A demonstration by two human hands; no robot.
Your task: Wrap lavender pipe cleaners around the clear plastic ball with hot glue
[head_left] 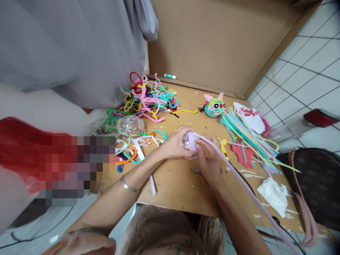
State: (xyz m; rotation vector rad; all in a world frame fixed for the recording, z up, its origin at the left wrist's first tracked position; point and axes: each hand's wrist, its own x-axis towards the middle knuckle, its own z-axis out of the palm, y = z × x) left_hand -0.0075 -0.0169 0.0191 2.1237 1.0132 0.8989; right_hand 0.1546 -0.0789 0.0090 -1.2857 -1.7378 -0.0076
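Observation:
My left hand [175,142] grips a small clear plastic piece [185,142], rounded and shiny like the end of a bottle. Lilac bands are wound around it. A long lilac fuzzy strip [240,181] leads off the piece and passes over my right hand [211,159] toward the lower right corner. My right thumb and fingers are pinched together at the wound bands, on the strip where it meets the piece. A yellow glue gun [224,150] with a black cord lies just behind my right hand, partly hidden by it.
A tangle of coloured pipe cleaners [146,97] lies at the back left, by a clear plastic piece [130,125]. At the right are a decorated animal head [214,106], pastel strips [251,136], red cut-out [243,154], crumpled tissue [273,196] and brown bag [313,184].

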